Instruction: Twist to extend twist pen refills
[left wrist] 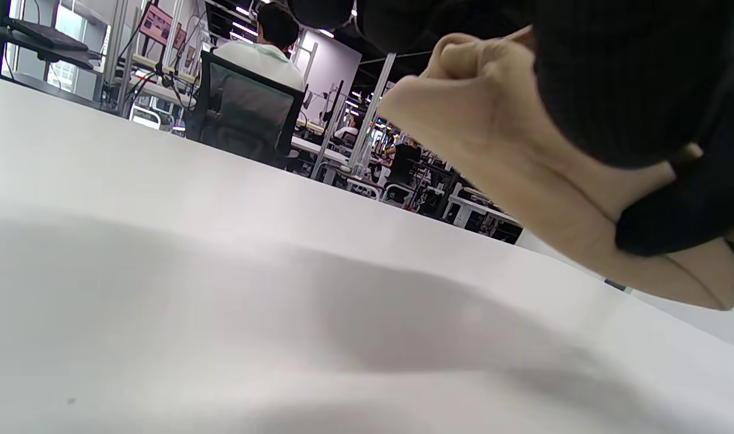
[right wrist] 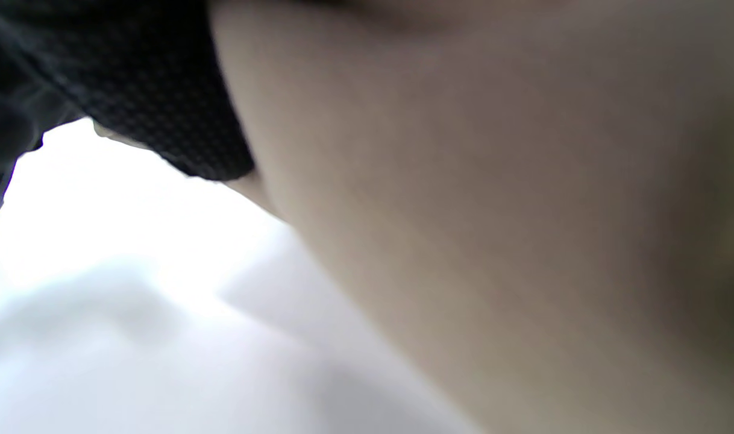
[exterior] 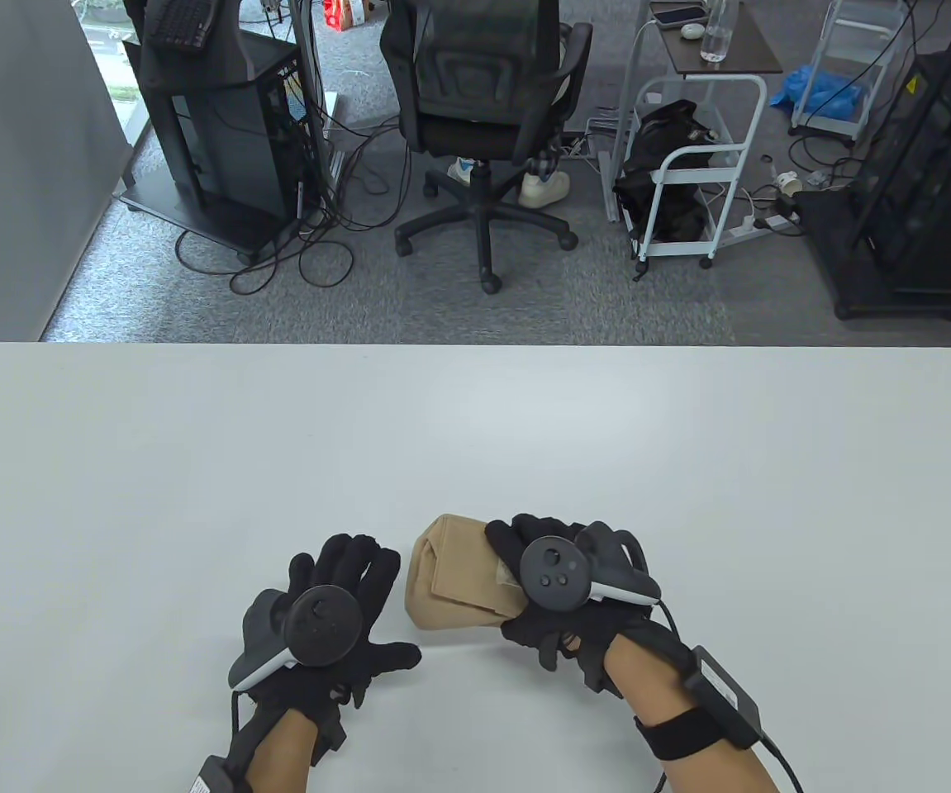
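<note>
Pens: none visible in any view; presumably inside the tan pouch (exterior: 457, 578), so their pointing direction and long axis cannot be told.

Table view. Right hand (exterior: 562, 591) grasps the pouch from its right end, fingers wrapped over the top; the folded end sticks out to the left of that hand. The pouch's long axis runs roughly left to right, tilted a little, with the lower edge near or on the table (exterior: 475, 429) (contact not clear). Held like this, I judge, to bring the closed end within reach of the other hand for opening. Left hand (exterior: 322, 615) lies just left of the pouch, fingers spread and relaxed, gripping nothing, fingertips close to the fold but apart from it.

Left wrist view. Pouch (left wrist: 493, 132) sits up and right of this hand, its crumpled end toward the camera, the right hand's gloved fingers (left wrist: 632, 78) clamped over it.

Right wrist view. Blurred tan fabric (right wrist: 493, 241) fills most of the frame beside a gloved finger (right wrist: 132, 78); consistent with a firm grasp.

Judgement: task at its start; pens not yet extracted.
</note>
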A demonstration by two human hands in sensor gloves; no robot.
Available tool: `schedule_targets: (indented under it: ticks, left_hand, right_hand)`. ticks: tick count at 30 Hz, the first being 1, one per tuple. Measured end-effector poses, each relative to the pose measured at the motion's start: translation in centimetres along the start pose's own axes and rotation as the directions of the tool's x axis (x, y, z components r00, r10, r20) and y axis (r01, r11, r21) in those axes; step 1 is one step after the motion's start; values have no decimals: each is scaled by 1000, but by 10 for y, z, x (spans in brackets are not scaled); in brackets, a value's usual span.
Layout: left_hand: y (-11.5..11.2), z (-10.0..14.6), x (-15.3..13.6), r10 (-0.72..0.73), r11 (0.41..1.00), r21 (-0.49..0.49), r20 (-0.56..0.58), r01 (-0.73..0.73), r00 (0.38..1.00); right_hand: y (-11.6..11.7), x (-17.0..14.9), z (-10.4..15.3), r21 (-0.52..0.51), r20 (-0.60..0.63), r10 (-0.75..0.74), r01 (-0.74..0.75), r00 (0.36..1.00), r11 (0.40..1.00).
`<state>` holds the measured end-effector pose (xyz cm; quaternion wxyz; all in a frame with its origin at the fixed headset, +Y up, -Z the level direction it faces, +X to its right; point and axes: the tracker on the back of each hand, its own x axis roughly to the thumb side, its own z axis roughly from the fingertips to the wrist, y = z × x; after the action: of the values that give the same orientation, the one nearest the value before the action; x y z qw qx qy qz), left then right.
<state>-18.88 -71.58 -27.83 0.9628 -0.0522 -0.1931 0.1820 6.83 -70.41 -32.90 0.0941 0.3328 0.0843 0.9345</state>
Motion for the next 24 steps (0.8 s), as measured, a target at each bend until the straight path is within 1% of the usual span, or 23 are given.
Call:
schedule_targets:
  ticks: [5, 10, 14, 16, 21, 24]
  left_hand:
    - [-1, -1, -1, -8, 999, -41, -21, 7, 1000]
    - [-3, -1, -2, -9, 998, -62, -32, 7, 999]
    - [-5, -3, -2, -9, 996, -84, -35, 6, 999]
    - [-5, -3, -1, -10, 996, -92, -37, 7, 999]
    - [-5, -3, -1, -10, 995, -102, -44, 6, 999]
    - [-5, -3, -2, -6, 995, -104, -51, 0, 999]
  right_hand:
    - [28, 6, -12, 76, 37, 12, -14, 999, 997]
    - [46, 6, -19, 134, 41, 14, -19, 999, 991]
    - [59, 3, -24, 236, 20, 38, -41, 999, 971]
    - [62, 3, -25, 270, 13, 24, -27, 1000, 963]
    - [63, 4, -25, 353, 5, 51, -49, 999, 934]
    - [48, 6, -21, 344, -1, 16, -14, 1000, 939]
